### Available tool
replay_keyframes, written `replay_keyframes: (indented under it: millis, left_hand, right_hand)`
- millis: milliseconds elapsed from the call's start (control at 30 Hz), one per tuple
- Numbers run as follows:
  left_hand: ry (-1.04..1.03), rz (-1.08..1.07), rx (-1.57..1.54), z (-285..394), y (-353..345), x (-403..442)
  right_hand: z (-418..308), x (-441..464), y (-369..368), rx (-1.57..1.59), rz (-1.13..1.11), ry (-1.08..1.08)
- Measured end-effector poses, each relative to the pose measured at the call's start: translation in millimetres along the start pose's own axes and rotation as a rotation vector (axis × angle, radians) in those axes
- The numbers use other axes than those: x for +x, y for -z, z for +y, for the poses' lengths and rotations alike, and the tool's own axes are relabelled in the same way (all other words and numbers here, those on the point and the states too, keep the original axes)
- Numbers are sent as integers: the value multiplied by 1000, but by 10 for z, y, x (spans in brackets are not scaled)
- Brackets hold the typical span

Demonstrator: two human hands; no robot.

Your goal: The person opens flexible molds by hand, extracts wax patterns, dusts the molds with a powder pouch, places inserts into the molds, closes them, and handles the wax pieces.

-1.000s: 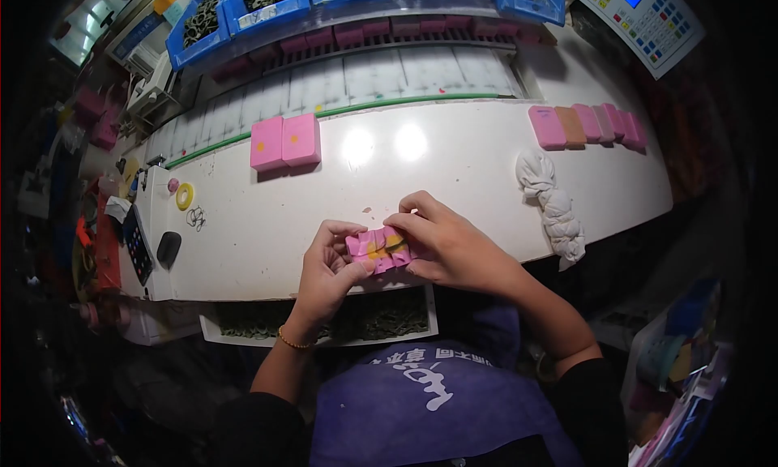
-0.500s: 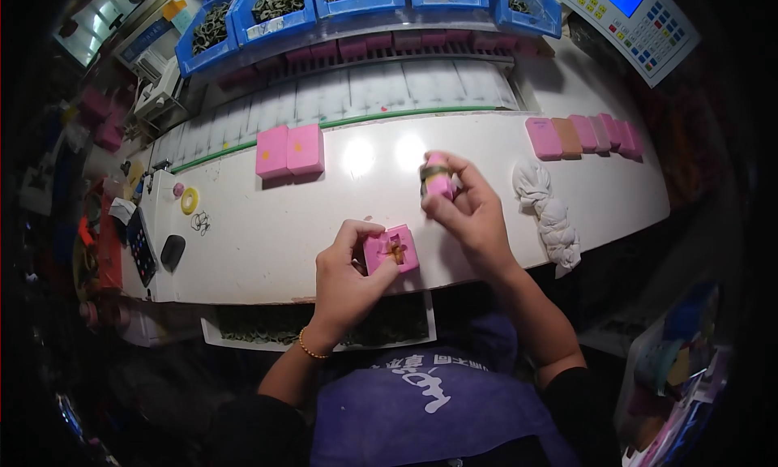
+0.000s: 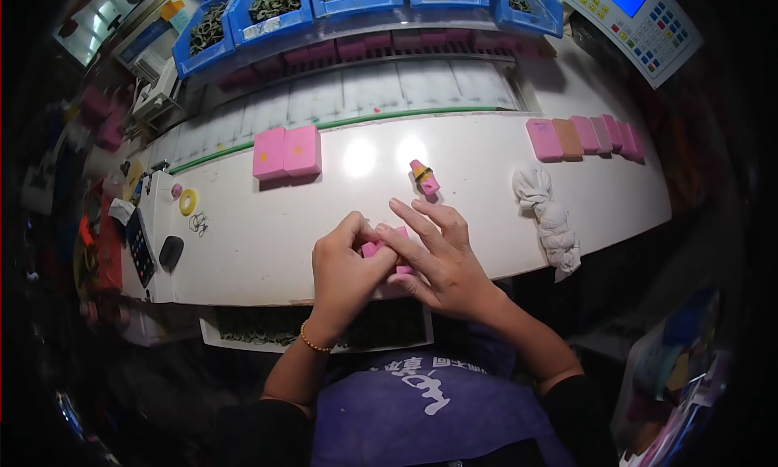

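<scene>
My left hand (image 3: 342, 260) grips a small pink mould block (image 3: 403, 267) near the front edge of the table; the cavity seen in it earlier is mostly covered by fingers. My right hand (image 3: 446, 260) is over the same block, its fingers stretched and apart, the index fingertip and thumb at the block. Beyond the right fingertips, a small pink piece (image 3: 430, 187) with a dark and yellowish band around it lies on the white table. What the fingers touch inside the block is hidden.
Two pink blocks (image 3: 287, 152) stand together at the back left. Several pink and orange blocks (image 3: 570, 139) line the right side, above a twisted white cloth (image 3: 554, 224). Blue bins (image 3: 275, 31) of rings line the back. A ring-filled tray (image 3: 212, 331) sits below the front edge.
My right hand has let go of the banded pink piece, leaving it on the table, and has come down and left to the block. My left hand still holds the block.
</scene>
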State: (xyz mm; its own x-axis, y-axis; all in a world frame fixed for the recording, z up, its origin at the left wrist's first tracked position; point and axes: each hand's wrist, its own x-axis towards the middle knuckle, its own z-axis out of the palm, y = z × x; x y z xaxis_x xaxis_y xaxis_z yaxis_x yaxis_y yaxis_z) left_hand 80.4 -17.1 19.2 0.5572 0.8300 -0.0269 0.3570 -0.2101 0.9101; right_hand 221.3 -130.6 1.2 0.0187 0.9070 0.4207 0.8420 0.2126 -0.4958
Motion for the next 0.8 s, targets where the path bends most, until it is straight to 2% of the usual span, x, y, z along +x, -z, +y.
replay_keyframes:
  millis: [67, 100, 167, 233, 300, 333, 467, 567, 633, 700, 767, 800]
  left_hand:
    - [166, -87, -45, 38, 30, 3]
    - [172, -85, -45, -24, 33, -1]
    - [-279, 4, 154, -201, 10, -12]
    - [-298, -40, 96, -229, 8, -48]
    - [-523, -32, 324, -262, 113, -19]
    - [-561, -144, 390, -291, 156, 22]
    - [-467, -293, 479, -229, 152, 144]
    - [-447, -307, 487, -227, 147, 135]
    - [-441, -316, 485, -241, 146, 147]
    - [-427, -323, 483, -262, 150, 141]
    - [-406, -350, 475, -272, 145, 142]
    - [-405, -350, 472, -281, 142, 142]
  right_hand:
    - [47, -2, -49, -121, 26, -19]
    - [82, 15, -60, -116, 21, -19]
    - [215, 81, -55, -275, 141, -177]
    - [403, 156, -90, -253, 151, -253]
    - [484, 214, -85, -250, 88, -251]
    - [503, 258, -75, -250, 48, -255]
    - [583, 371, -85, -261, -36, -263]
    - [561, 311, -49, -328, 32, -268]
    - [556, 211, 142, -337, 208, -286]
    - [533, 18, 433, -513, 224, -407]
    - [551, -227, 666, -706, 129, -531]
    - [607, -355, 704, -708, 126, -531]
